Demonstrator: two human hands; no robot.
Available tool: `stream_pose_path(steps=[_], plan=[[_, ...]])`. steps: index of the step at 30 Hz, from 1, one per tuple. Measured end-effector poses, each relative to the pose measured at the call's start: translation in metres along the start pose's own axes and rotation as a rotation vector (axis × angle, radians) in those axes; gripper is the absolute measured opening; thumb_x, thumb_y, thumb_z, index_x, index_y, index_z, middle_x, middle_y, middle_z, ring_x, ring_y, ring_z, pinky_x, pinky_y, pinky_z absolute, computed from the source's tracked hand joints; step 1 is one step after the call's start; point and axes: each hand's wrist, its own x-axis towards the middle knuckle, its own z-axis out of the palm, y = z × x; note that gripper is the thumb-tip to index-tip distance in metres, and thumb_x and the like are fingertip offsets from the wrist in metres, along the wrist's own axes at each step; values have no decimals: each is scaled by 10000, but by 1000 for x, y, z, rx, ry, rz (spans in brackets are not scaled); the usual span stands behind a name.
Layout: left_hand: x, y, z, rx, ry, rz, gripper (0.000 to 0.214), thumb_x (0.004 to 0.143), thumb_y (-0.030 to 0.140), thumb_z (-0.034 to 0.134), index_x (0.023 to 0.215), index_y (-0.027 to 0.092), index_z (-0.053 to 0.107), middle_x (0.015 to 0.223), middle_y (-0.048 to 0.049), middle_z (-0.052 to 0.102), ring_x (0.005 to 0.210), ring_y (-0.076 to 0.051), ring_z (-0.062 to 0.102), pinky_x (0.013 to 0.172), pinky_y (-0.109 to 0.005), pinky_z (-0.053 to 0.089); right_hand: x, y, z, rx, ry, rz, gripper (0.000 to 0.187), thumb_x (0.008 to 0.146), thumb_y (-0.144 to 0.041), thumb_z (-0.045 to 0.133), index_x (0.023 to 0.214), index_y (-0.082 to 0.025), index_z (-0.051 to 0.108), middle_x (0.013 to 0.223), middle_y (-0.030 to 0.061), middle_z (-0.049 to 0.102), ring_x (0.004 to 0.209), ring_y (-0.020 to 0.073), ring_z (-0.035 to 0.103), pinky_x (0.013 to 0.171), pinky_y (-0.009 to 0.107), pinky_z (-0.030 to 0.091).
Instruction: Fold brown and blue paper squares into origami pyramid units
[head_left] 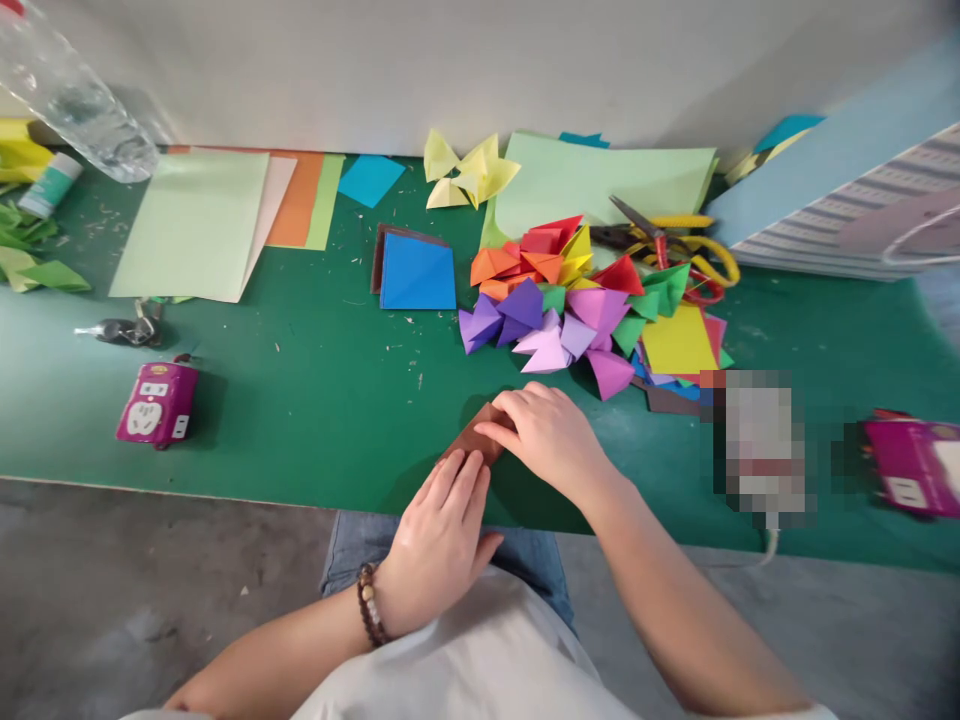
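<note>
A folded piece of brown paper (477,433) lies slantwise near the front edge of the green table. My left hand (442,530) rests on its near end with outstretched fingers lying flat; a beaded bracelet circles that wrist. At the far end, my right hand (551,435) has thumb and fingers closed around the brown paper, hiding part of it. Beyond my hands sits a stack of square paper (418,272), blue on top with brown beneath. Several folded paper pieces (555,300) in orange, purple, pink and green are heaped just past my right hand.
Scissors (667,245) with yellow and red handles lie behind the heap. Large paper sheets (195,220), a water bottle (79,90) and a glue stick (51,186) are at left. Nearer stand keys (127,328) and a purple socket block (157,403). A blurred-out white object (765,440) is at right.
</note>
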Motion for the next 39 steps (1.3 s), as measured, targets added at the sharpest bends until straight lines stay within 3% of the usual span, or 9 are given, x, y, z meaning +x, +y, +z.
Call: stream_pose_path(steps=[27,33,39], plan=[[0,3,-1,167,-54,27,643,888,437,584,1381,42,462,1493,-147,431,1383,-289,391,1137,-381,359,-2,-1,3,-14,0,17,285,859,-430,665,743,-195,554,691,35,639,758,226,563,663,323,355],[9,3,-11,152,-81,-9,670,839,511,639,1324,69,502,1480,-210,422,1321,-299,450,1020,-382,448,-1,-2,0,1,-23,36,270,878,-415,644,747,-196,558,701,42,649,770,228,566,659,320,353],[21,6,-19,119,-126,-87,757,789,572,674,1323,62,507,1430,-214,479,1220,-291,509,920,-381,496,-1,-3,-2,-15,-32,38,280,878,-420,642,743,-190,559,703,48,649,761,230,573,655,322,359]])
